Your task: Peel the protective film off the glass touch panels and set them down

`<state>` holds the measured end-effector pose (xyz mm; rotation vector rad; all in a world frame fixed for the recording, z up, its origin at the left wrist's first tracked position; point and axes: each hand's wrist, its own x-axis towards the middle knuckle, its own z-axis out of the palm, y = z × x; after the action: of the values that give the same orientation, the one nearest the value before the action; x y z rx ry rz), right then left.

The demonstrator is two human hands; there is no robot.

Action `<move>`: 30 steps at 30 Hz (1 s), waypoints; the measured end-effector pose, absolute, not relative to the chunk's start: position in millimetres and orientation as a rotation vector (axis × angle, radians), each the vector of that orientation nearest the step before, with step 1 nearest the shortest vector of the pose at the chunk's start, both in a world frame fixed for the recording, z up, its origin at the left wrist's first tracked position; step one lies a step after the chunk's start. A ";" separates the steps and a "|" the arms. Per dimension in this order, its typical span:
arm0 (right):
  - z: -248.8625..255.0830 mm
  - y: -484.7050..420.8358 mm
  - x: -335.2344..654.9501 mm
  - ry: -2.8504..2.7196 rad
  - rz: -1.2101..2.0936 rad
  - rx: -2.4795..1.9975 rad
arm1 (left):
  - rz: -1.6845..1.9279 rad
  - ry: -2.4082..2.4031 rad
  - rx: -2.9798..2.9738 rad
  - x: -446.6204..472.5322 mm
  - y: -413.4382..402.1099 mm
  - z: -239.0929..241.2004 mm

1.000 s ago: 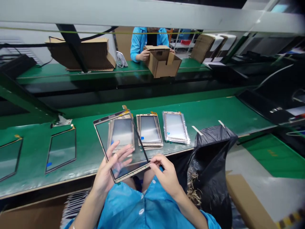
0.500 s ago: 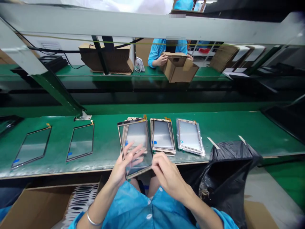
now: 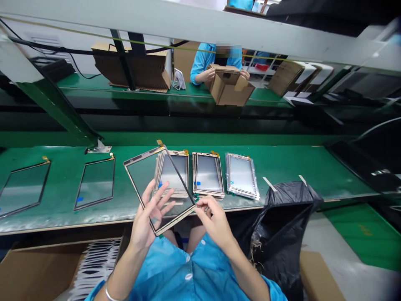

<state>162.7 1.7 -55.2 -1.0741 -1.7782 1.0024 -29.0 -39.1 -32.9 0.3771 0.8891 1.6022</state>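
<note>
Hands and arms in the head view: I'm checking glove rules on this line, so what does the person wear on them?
No gloves: left hand and right hand are bare, forearms too. A thin silver bangle circles the left wrist. Bright blue coat sleeves start near the elbows; white buttons down the front.

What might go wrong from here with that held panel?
The glass panel is off the bench, resting on spread fingers of the left hand while the right hand pinches its near corner; a slip could drop it. Those fingers lie flat against the glass, so smudges seem likely. Its far edge hangs near the nearest stack and might knock it.
</note>
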 end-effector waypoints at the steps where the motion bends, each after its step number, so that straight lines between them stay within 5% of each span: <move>1: -58.2 -1.5 160.4 -1.752 0.997 -1.074 | 1.613 0.881 0.391 -27.9 -39.8 -32.0; 15: -50.9 -8.8 159.3 -2.048 0.599 -0.952 | 1.642 0.902 0.490 -24.7 -48.2 -30.6; 30: -63.3 -6.8 147.2 -1.521 1.397 -1.006 | 1.679 0.969 0.530 -24.4 -60.0 -29.0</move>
<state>147.2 -6.8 -63.3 -1.0058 -1.5211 1.3967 -24.4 -60.0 -29.0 0.5303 0.9692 1.6787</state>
